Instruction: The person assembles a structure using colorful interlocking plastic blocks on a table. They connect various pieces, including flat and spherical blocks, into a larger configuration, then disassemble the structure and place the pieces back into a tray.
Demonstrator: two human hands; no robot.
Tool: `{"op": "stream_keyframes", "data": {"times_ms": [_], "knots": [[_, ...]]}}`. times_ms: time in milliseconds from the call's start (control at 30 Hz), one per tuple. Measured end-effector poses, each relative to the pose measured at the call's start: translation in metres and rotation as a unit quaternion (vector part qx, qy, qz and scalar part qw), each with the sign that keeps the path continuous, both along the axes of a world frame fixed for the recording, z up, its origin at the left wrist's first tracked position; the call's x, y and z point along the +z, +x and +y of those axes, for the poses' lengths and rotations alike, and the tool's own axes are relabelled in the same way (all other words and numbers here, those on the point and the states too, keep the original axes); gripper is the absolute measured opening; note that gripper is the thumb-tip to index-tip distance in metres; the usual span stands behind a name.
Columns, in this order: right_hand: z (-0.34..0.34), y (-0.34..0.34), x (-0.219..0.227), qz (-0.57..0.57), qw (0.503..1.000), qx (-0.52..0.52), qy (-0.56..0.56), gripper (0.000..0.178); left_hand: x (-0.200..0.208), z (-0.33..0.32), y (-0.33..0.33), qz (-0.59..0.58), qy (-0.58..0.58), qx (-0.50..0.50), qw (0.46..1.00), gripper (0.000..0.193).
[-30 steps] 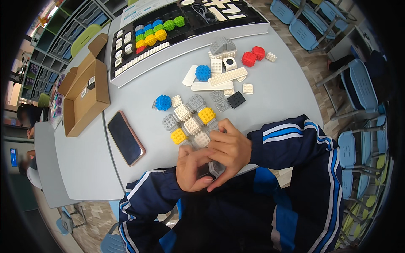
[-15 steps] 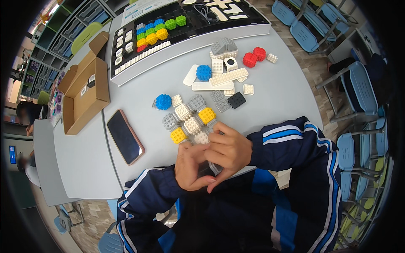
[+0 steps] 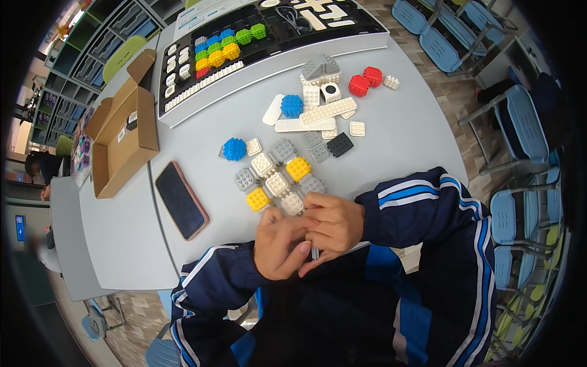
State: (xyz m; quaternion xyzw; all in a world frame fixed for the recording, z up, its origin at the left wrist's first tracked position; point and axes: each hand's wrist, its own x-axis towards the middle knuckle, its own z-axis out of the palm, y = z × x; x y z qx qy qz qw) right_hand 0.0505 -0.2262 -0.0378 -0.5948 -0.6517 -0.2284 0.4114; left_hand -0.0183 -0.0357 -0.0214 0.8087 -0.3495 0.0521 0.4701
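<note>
1. Blocks in grey, white and yellow lay in a studded cluster on the tabletop, just to the far side of our left grip and right grip.
2. Between the two, at the near edge, a sliver of a grey piece showed; our fingers hid the rest.
3. We had the right grip pinching that piece, thumb below and curled fingers above. The left grip was bent in against it, but we could not tell whether it held the piece too.
4. We judged a drop the likeliest trouble: an uneven push from either thumb could have popped the piece out, over the near edge and towards our lap.
5. Our right knuckles were close by the cluster's near right corner, so a sudden slip outward could have knocked blocks askew.
6. With the contact faces hidden, we could have set the piece crooked without noticing.
7. The phone, left of the cluster, lay well apart and seemed at little risk.
</note>
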Motion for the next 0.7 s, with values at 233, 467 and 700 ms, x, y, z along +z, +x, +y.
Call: {"op": "stream_keyframes", "data": {"times_ms": [233,467,700], "knots": [[0.0000,0.0009,0.0065,0.024,0.998,0.047,0.032,0.062,-0.0049,-0.0035,-0.0023,-0.023,-0.033,-0.006,0.999,0.027],[0.0019,0.0018,0.0038,0.017,0.996,0.062,0.064,0.060,-0.0036,-0.0038,-0.0018,-0.036,-0.032,-0.010,0.999,0.024],[0.0027,0.0013,0.0035,0.018,0.995,0.062,0.080,0.055,-0.0009,-0.0051,0.0000,-0.046,-0.034,-0.015,0.998,0.031]]}}
